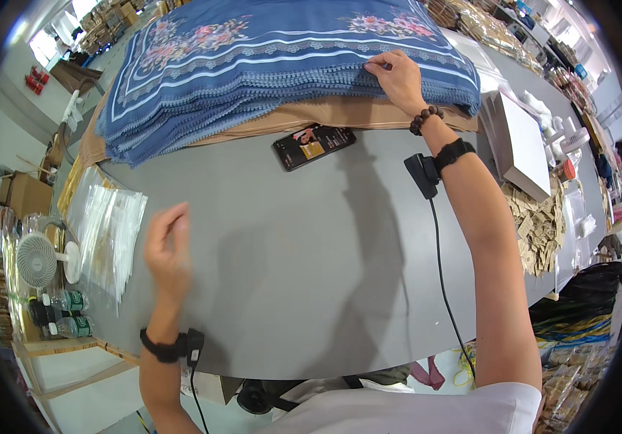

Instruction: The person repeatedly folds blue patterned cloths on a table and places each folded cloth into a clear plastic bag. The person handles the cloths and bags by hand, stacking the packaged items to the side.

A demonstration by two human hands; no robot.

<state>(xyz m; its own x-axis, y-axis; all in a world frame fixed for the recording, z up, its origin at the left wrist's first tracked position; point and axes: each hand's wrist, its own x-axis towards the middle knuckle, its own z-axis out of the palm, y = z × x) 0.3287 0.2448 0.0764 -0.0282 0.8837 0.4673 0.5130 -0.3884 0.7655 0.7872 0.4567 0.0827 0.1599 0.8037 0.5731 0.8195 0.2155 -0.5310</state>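
A thick stack of blue scarves (274,61) with pink flower prints, white stripes and small-bobbled edges lies across the far part of the table. At the near edge of this stack, toward its right, my right hand (400,78) pinches the border of the top scarf between thumb and fingertips. My left hand (167,249) hovers over the table at the left, a little blurred, its thumb apart from the fingers and nothing in it. Beside it lies a pile of clear plastic bags (106,235). A black phone (314,147) with its screen lit rests just in front of the stack.
Tan cloth (289,116) lies under the scarves. On the right are a white box (517,145), a heap of small brown tags (539,228) and a white fan (575,139). Another fan (37,259) and plastic bottles (72,325) stand left. A cable (441,275) trails from my right wrist.
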